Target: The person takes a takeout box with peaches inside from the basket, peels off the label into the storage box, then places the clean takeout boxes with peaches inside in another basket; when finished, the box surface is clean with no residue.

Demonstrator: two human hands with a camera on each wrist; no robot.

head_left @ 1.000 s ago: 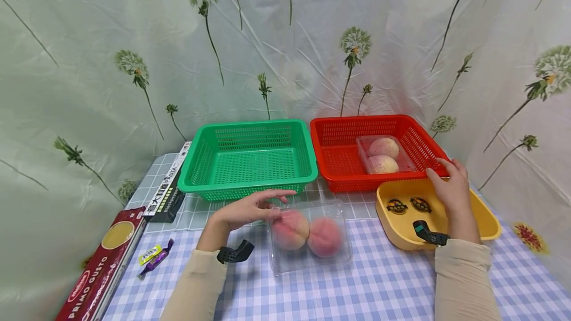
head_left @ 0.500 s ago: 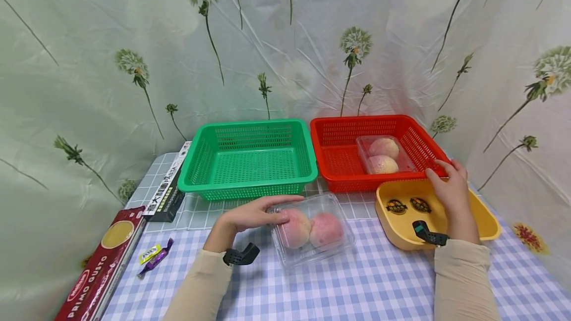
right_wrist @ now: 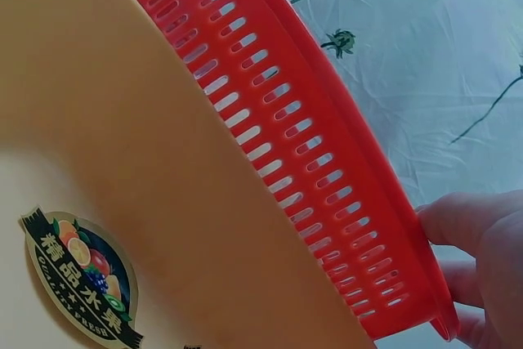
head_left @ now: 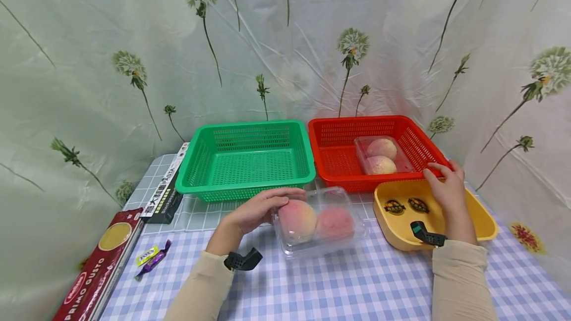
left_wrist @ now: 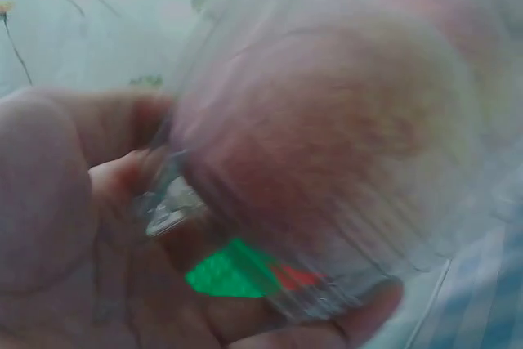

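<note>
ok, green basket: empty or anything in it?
Empty. The head view shows the green slotted plastic basket with bare mesh floor and walls; the only boxed peaches lie in the red slotted plastic basket beside it.

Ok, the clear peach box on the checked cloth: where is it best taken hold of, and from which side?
Probably at its left short end, from the left, where the left hand already grips: thumb on the lid, fingers under the base. The clear peach box is a lidded clamshell with two peaches bulging mid-lid, so clamping both shells at the end should keep it closed.
</note>
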